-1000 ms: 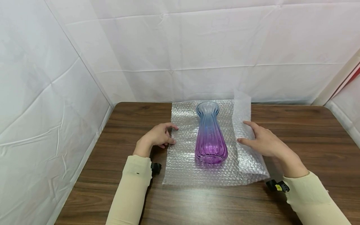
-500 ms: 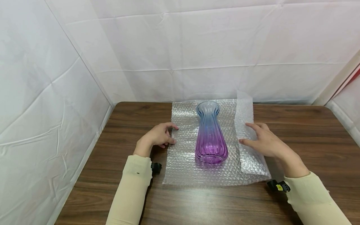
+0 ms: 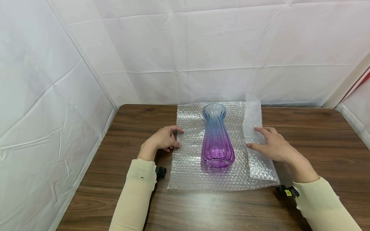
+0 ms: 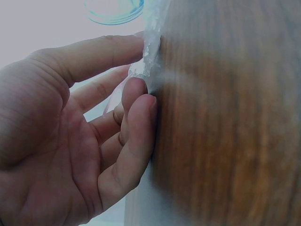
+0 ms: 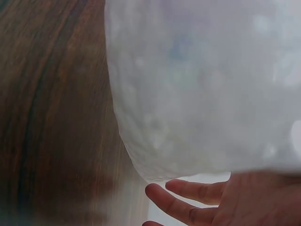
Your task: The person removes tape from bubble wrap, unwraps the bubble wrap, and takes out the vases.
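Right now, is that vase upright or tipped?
Tipped: the vase lies lengthwise on the bubble wrap, blue mouth away, purple base toward you.

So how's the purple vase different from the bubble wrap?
The vase fades from blue to purple, while the bubble wrap is clear and colourless. The vase has long ridges and a narrow neck; the bubble wrap is a bumpy sheet, turned up along one side. The bubble wrap is also wider, spreading past the vase on both sides. Both are see-through and shiny.
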Tool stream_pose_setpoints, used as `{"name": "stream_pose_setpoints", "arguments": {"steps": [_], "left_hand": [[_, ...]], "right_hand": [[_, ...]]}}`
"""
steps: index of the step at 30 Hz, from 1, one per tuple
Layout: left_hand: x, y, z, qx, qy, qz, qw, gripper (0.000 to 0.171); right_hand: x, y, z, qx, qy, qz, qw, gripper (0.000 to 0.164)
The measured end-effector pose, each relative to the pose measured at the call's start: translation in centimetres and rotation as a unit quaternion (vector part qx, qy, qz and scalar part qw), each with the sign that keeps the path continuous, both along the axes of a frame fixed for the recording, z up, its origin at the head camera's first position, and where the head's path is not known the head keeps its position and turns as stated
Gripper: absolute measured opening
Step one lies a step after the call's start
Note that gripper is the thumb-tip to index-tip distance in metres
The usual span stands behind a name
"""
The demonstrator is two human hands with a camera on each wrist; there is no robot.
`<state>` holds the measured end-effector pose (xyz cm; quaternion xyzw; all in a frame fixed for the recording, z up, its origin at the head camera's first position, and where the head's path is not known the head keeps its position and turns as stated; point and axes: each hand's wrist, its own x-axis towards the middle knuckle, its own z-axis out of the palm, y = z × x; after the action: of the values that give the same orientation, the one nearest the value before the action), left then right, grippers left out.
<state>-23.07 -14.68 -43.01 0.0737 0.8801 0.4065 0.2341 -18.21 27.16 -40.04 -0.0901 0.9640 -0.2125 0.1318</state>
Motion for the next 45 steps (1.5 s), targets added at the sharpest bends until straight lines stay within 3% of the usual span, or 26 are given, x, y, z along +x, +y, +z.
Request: {"name": "stream_pose_setpoints", "arguments": {"steps": [17,45], "left_hand": [[0.0,0.0,0.0,-0.001,-0.002,0.001,1.0,0.056],[0.0,0.1,0.1,0.005,-0.009,0.002,0.9999,0.058]], "right_hand": [[0.1,0.7,-0.5,0.013,-0.004,-0.017,1.0,0.1],[-0.3,2.0,-1.1,0.0,0.017,0.0,1.0,0.089]]}}
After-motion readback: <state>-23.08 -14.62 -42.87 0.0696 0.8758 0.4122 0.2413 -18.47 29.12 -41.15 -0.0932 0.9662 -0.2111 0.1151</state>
